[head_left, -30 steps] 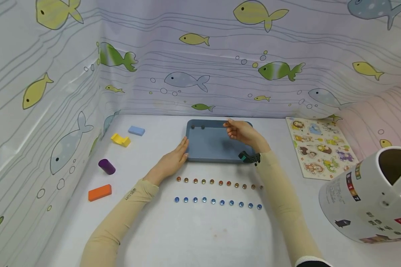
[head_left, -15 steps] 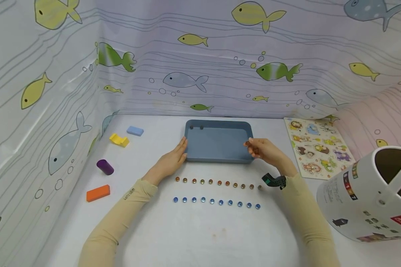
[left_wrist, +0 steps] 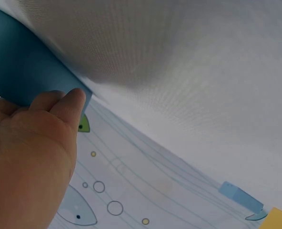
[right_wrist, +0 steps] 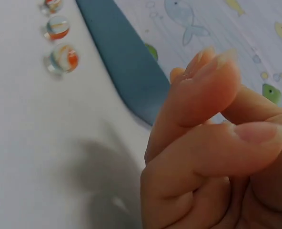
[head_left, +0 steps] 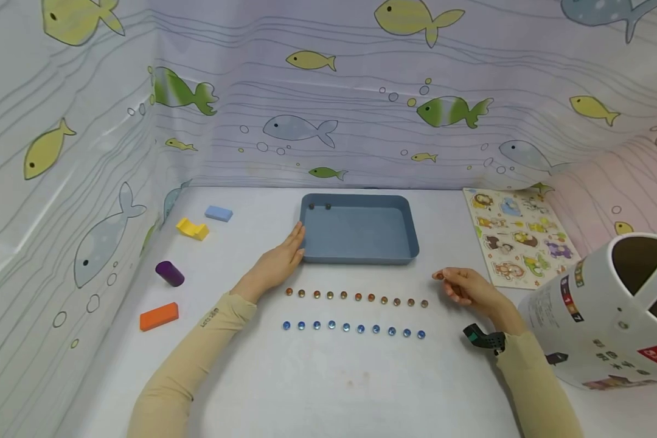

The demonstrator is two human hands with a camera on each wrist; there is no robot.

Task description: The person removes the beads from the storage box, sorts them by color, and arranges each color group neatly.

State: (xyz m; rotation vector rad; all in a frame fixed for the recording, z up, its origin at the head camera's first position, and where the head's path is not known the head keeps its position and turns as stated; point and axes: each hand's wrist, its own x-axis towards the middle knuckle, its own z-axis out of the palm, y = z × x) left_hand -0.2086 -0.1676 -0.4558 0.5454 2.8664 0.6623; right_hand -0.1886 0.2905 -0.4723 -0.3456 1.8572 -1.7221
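My right hand pinches a small reddish-brown marble between thumb and fingertips, above the table right of the tray. In the right wrist view the fingers hide that marble. My left hand lies with straight fingers against the left wall of the blue-grey tray. Two dark marbles sit in the tray's far left corner. In front of the tray runs a row of orange and brown marbles; the right wrist view shows a clear marble with orange and white swirls. Nearer lies a row of blue marbles.
At left lie a blue block, a yellow block, a purple cylinder and an orange block. An animal picture board and a large white bucket stand at right. A fish-print curtain closes the back.
My right hand has moved from above the tray rightward and toward me, past its right edge, still pinching the marble. The left hand has stayed against the tray.
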